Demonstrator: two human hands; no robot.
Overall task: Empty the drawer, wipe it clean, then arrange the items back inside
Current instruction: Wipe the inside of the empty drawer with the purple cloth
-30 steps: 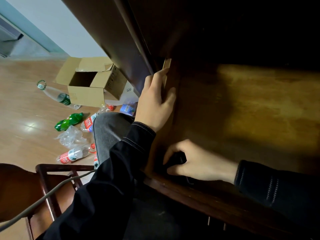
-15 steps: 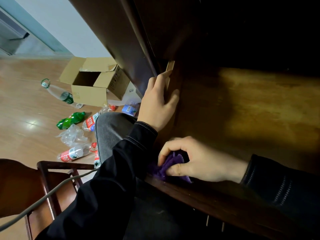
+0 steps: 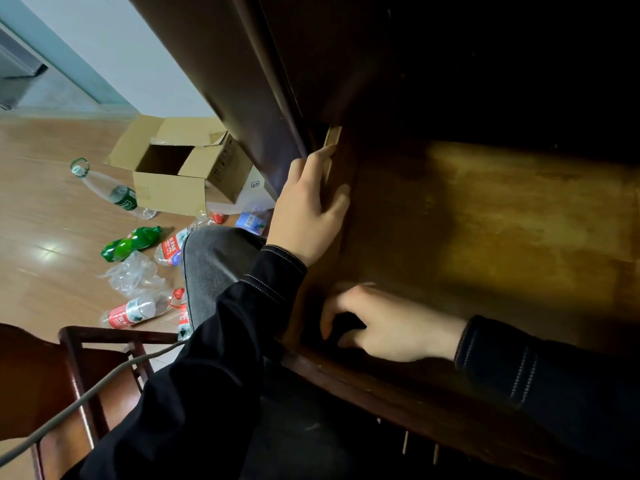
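Note:
The wooden drawer (image 3: 502,220) stands pulled out with its bottom bare. My left hand (image 3: 308,209) grips the drawer's left side wall (image 3: 332,136), fingers outside and thumb inside. In the near left corner my right hand (image 3: 391,327) rests low, its fingers curled round a cloth (image 3: 346,325). The cloth is mostly hidden under the fingers and looks dark in the shadow. The drawer's front wall (image 3: 398,389) runs just below that hand.
On the floor to the left stand an open cardboard box (image 3: 173,168) and several plastic bottles, one of them green (image 3: 131,239). A wooden chair (image 3: 69,375) with a grey cable (image 3: 86,396) across it is at the lower left. My knee (image 3: 214,268) is beside the drawer.
My right hand has stayed in the near left corner with small shifts. The cloth showed purple half a second ago and is now dark under the fingers. My left hand keeps its hold.

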